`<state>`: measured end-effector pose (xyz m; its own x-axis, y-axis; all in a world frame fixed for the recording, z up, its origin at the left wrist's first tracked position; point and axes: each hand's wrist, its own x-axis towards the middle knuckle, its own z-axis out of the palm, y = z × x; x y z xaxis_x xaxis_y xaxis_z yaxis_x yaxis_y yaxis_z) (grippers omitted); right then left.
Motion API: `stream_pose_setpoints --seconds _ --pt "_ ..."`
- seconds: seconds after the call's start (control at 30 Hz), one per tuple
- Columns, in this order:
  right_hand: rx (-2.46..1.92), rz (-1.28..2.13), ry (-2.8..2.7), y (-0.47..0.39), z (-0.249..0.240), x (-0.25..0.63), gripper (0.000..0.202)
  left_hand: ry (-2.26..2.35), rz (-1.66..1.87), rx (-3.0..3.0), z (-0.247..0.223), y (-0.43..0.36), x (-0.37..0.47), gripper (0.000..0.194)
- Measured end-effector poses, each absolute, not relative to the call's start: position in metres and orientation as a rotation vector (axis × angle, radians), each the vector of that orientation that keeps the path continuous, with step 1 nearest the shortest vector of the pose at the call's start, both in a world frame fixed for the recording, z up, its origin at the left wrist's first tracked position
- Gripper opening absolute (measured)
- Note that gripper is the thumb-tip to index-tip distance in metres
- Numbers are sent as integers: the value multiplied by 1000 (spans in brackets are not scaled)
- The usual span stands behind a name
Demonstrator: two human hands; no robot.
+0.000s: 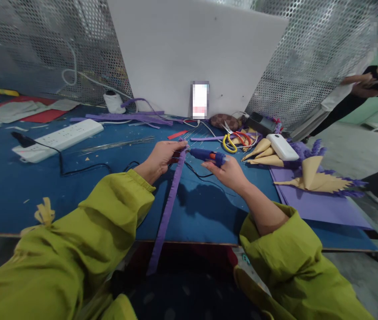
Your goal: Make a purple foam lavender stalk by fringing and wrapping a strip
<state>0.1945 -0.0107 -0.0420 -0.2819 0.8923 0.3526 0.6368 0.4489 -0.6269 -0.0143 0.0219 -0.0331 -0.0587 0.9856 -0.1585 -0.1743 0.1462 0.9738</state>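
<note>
Mid-frame, pinches purple strip (169,206) in left hand (161,160), grips hot-glue gun (205,154) in right hand (231,174); seems early, with most length loose.

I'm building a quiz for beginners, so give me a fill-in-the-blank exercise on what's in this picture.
1. The tool in the right hand is a ____.
2. The left hand holds a strip coloured ____.
3. The power board lies on the person's ____ side.

Missing words: glue gun; purple; left.
</note>
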Motion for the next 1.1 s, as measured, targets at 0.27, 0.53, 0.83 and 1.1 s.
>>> stream_pose_setpoints --seconds 0.27,0.53,0.83,1.1 --pt "-1294 476 -2042 -13 -39 194 43 1190 1219 950 -38 26 -18 29" --pt "-1299 449 -2065 -15 -36 194 41 1195 1223 956 -39 27 -19 27" --pt "-1276 434 -2121 -18 -33 193 38 1184 1223 946 -39 27 -19 25" --pt "-1254 446 -2148 -21 -30 192 38 1206 1234 912 -38 28 -18 22"
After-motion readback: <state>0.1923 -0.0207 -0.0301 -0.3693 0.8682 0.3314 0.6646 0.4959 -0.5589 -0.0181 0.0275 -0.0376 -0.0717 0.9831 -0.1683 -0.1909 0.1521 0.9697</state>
